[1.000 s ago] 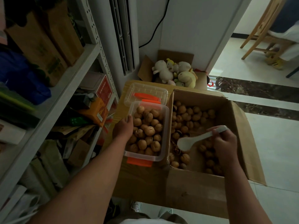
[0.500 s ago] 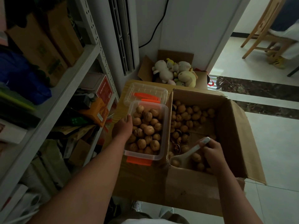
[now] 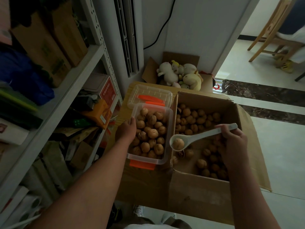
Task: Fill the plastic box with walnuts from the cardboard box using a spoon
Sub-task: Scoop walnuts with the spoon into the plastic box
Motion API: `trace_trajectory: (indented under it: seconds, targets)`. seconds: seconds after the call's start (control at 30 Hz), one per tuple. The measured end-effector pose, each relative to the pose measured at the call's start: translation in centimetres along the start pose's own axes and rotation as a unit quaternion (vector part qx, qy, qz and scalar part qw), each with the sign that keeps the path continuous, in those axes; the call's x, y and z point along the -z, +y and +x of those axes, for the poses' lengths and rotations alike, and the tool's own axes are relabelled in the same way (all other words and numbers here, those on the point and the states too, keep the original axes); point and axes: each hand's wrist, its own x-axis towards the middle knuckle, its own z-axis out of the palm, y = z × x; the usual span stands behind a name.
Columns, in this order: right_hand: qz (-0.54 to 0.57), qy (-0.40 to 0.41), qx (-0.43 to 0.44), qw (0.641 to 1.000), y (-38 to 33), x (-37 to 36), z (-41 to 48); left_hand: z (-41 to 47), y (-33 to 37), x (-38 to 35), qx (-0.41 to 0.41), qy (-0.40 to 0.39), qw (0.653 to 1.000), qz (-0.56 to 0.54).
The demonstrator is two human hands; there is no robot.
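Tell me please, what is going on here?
A person is spooning walnuts from the cardboard box into the plastic box, which looks nearly full. The right hand holds a white spoon carrying one walnut above the cardboard box, close to the plastic box's rim. The left hand holds the plastic box's left side.

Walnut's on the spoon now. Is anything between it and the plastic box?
Nothing visible. The spoon holds its walnut right beside the plastic box, which is open; only the cardboard box wall lies between, and the bowl looks above it. The left hand grips the opposite rim.
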Motion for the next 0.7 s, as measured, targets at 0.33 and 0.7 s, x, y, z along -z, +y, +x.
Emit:
trace_trajectory:
  seconds: [0.33, 0.7]
  targets:
    - [-0.087, -0.238, 0.224, 0.941, 2.4, -8.6, -3.4, 0.5, -0.4, 0.0, 0.046, -0.028, 0.994, -0.094]
    - [-0.043, -0.083, 0.256, 0.962, 1.9, -5.7, -1.8, 0.5, -0.5, 0.1, 0.045, -0.043, 0.994, -0.089]
